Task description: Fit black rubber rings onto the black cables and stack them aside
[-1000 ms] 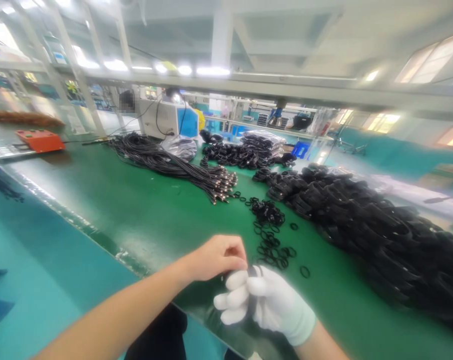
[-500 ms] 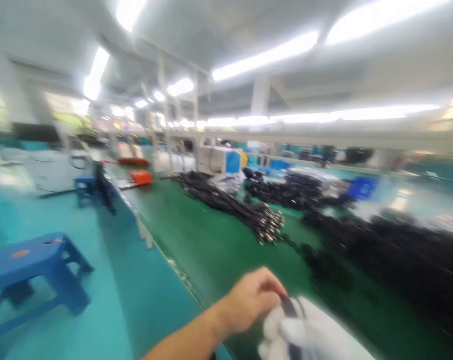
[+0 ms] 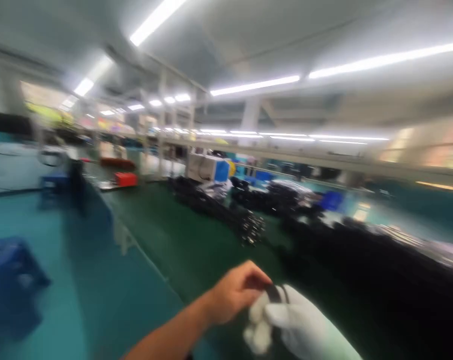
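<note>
My left hand (image 3: 236,292), bare, is closed, with thumb and fingers pinching a black cable (image 3: 274,294) just beside the other hand. My right hand (image 3: 294,322) wears a white glove and is wrapped round the same cable, which looks folded into a few strands. Motion blur hides the finer detail of the cable. Beyond both hands, a bundle of black cables (image 3: 222,207) lies on the green table (image 3: 166,235), its metal ends pointing toward me.
A long heap of black cables (image 3: 354,265) runs down the table's right side. Farther back stand a white and blue box (image 3: 207,167) and a red box (image 3: 126,179). On the floor to the left is a blue stool (image 3: 12,280). Beyond the heap shows a blue bin (image 3: 331,200).
The view has swung to the right, so the stool and table shift leftward in it. Both hands keep their grip on the cable.
</note>
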`<action>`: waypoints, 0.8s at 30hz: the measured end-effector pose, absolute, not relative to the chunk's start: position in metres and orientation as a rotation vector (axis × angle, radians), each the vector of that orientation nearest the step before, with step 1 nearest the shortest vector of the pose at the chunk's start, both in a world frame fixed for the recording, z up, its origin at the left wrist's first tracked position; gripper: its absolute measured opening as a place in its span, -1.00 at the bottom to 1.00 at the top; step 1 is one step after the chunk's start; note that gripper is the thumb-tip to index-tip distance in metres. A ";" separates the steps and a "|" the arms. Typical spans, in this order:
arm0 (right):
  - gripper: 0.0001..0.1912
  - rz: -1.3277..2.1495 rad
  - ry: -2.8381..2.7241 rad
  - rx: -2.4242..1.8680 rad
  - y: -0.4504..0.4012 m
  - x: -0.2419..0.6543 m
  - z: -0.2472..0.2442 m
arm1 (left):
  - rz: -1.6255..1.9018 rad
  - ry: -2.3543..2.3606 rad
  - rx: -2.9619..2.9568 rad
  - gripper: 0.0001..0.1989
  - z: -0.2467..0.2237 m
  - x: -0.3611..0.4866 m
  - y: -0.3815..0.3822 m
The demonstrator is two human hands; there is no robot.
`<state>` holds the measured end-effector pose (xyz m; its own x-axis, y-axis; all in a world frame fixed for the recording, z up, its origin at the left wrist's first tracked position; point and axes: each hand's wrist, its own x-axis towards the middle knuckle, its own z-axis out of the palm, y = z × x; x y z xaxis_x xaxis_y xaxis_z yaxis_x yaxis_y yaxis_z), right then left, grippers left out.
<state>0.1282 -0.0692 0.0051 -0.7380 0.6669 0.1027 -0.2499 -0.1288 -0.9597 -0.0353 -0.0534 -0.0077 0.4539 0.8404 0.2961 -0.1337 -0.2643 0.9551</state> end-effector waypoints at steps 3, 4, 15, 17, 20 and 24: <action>-0.71 1.936 -1.529 -0.463 -0.073 0.137 0.006 | 0.990 0.571 1.602 -0.80 -0.008 -0.031 -0.045; -0.72 1.933 -1.537 -0.483 -0.074 0.139 0.008 | 1.002 0.579 1.632 -0.83 -0.010 -0.027 -0.044; -0.75 1.913 -1.798 -0.582 -0.086 0.126 0.040 | 1.365 0.623 1.795 -0.95 -0.011 -0.028 -0.071; -0.74 1.915 -1.826 -0.563 -0.086 0.121 0.044 | 1.539 0.579 1.880 -0.91 -0.010 -0.031 -0.074; -0.72 1.898 -1.919 -0.646 -0.088 0.116 0.049 | 1.724 0.585 1.984 -0.84 -0.006 -0.037 -0.079; -0.72 1.856 -2.055 -0.718 -0.093 0.114 0.059 | 1.654 0.635 2.118 -0.81 0.006 -0.045 -0.086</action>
